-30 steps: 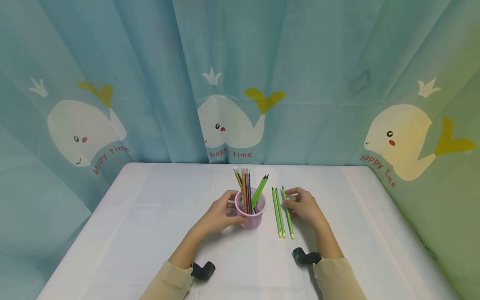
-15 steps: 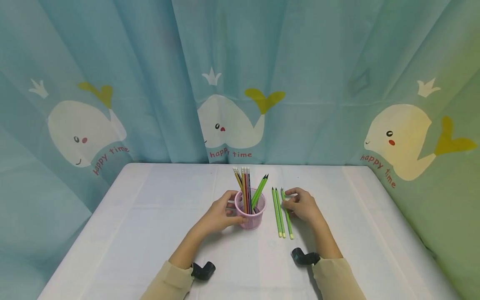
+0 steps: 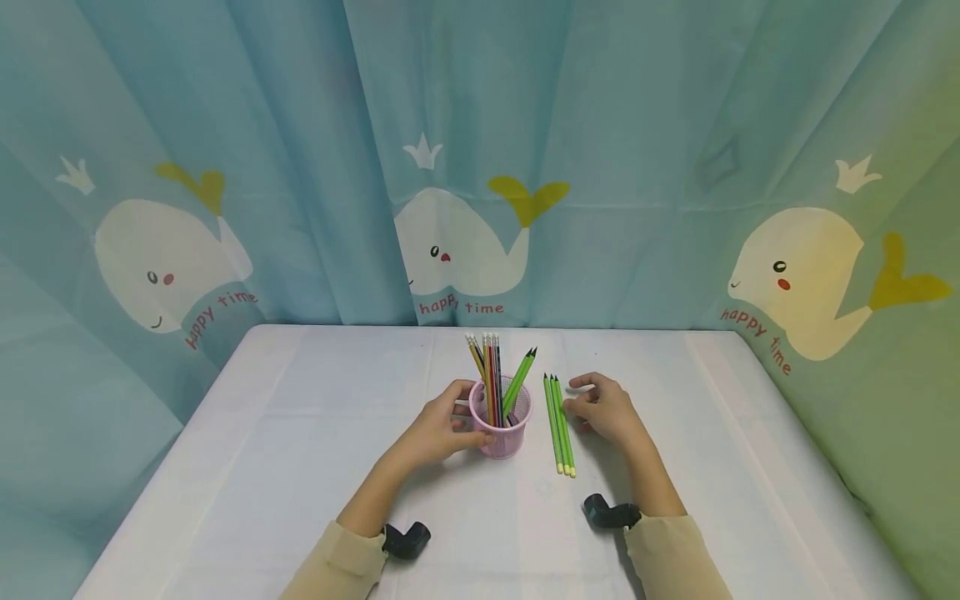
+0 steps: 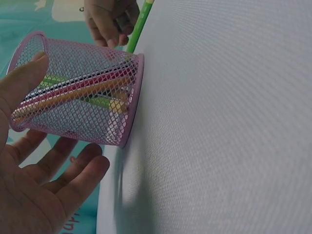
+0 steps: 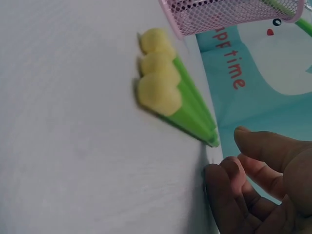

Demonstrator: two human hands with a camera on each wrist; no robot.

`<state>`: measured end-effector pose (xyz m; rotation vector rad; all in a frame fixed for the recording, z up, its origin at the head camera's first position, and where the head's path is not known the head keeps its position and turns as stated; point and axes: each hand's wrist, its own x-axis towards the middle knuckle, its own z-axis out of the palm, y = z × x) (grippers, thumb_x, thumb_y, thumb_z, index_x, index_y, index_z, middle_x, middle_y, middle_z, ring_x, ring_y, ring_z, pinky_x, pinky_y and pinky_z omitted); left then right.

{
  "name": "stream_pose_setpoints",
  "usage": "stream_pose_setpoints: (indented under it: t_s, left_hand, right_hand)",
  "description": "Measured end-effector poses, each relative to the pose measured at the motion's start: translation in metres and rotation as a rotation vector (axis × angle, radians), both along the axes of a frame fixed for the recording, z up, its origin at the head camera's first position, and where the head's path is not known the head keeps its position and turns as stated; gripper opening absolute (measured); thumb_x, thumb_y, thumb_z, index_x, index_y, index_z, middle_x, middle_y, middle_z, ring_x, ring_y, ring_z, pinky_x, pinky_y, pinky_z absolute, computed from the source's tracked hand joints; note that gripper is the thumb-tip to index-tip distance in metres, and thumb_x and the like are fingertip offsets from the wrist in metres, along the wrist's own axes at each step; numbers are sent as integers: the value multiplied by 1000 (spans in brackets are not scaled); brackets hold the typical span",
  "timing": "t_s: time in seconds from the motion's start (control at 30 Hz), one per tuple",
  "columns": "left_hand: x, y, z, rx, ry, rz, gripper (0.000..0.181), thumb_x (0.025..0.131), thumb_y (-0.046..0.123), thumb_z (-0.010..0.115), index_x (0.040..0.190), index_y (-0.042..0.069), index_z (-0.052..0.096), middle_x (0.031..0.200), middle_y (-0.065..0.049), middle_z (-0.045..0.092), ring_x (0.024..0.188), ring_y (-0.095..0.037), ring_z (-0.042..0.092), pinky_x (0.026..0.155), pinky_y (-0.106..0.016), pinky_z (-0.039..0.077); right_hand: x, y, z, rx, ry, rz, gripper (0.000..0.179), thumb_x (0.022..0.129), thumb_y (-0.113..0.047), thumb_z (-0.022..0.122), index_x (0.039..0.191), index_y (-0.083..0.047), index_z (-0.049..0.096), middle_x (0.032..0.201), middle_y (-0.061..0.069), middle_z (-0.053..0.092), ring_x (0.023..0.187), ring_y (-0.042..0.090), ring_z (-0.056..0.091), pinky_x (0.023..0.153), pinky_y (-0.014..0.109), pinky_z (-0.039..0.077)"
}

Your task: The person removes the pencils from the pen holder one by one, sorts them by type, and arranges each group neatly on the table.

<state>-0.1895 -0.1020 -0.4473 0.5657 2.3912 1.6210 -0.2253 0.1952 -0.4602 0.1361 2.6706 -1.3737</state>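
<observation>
Three green pencils [image 3: 559, 427] lie beside a right hand [image 3: 603, 410], fingers loosely bent; a left hand [image 3: 433, 429] grips one pink cup [image 3: 502, 446] holding mixed pencils [image 3: 492, 379], two green.

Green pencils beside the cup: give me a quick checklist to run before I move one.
1. Pink mesh cup upright on the table: ok.
2. Left hand around the cup: ok, though firmness cannot tell.
3. Room in the cup: looks ok; its pencils leave part of the opening free.
4. Loose green pencils lined up: ok, three side by side, dark tips away from the person.
5. Right hand gripping a pencil: not ok, nothing between its fingers.
</observation>
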Motion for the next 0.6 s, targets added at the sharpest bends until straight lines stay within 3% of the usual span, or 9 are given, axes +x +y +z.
stream_pose_setpoints:
  t_s: [0.6]
  left_hand:
    - [0, 0, -1, 0, 3, -4, 71, 80, 16, 84, 138, 6, 45, 136, -14, 57, 119, -33, 61, 102, -47, 52]
  right_hand:
    - [13, -19, 37, -227, 129, 153, 40, 92, -16, 72, 128, -1, 59, 99, 15, 64, 86, 28, 65, 71, 36, 63]
